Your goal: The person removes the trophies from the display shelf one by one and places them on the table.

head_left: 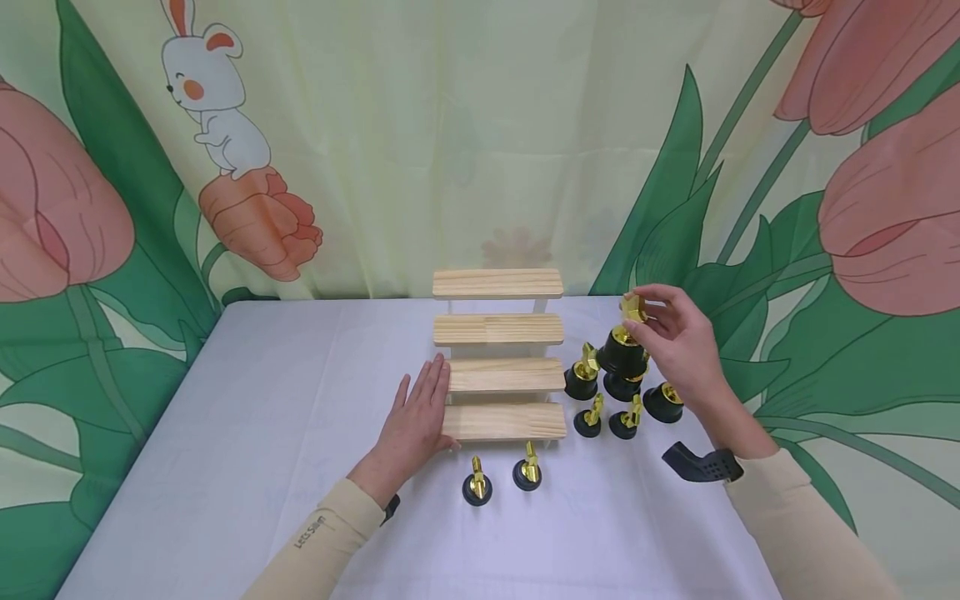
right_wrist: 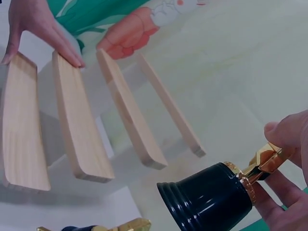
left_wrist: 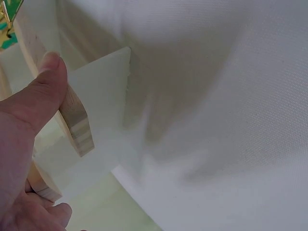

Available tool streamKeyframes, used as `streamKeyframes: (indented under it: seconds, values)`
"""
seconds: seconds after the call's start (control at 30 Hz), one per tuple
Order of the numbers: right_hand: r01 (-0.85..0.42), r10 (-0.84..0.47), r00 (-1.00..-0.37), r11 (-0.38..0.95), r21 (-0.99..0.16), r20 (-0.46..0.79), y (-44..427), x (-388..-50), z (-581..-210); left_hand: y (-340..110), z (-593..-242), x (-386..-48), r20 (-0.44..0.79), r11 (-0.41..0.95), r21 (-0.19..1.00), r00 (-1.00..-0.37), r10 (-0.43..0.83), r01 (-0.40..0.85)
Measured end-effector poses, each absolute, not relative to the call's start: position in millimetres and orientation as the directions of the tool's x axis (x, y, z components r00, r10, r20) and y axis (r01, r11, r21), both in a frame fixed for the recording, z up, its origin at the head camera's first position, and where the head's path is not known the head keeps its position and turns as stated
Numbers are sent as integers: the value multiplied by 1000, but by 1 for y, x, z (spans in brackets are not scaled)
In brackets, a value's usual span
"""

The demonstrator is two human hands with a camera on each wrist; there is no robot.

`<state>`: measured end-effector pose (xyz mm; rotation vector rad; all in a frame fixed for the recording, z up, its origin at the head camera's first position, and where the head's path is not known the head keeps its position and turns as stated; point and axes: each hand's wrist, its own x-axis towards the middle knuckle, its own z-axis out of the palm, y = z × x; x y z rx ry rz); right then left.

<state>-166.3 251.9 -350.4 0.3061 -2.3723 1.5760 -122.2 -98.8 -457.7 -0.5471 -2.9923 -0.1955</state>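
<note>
A trophy (head_left: pixel 622 353) with a gold top and a black base is raised by my right hand (head_left: pixel 681 342), whose thumb and fingers pinch the gold top. The right wrist view shows its flared black base (right_wrist: pixel 207 199) tilted. My left hand (head_left: pixel 408 421) rests against the left ends of the lower boards of a tiered wooden display stand (head_left: pixel 498 375), its fingers straight. In the left wrist view the thumb (left_wrist: pixel 50 79) touches a board's end. Nothing stands on the stand's boards.
Several more trophies, among them a small one (head_left: pixel 588 419), stand right of the display stand. Two small trophies, one on the left (head_left: pixel 477 485) and one on the right (head_left: pixel 528 472), stand before it. A patterned curtain (head_left: pixel 465 150) hangs behind the white-covered table (head_left: pixel 247 467).
</note>
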Motion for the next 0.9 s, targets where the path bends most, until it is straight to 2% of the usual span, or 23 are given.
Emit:
streamKeyframes:
  seconds: [0.9]
  values:
    - [-317, 40, -928, 432, -844, 369, 279, -144, -367, -99, -458, -122, 124, 928, 92, -929, 349, 361]
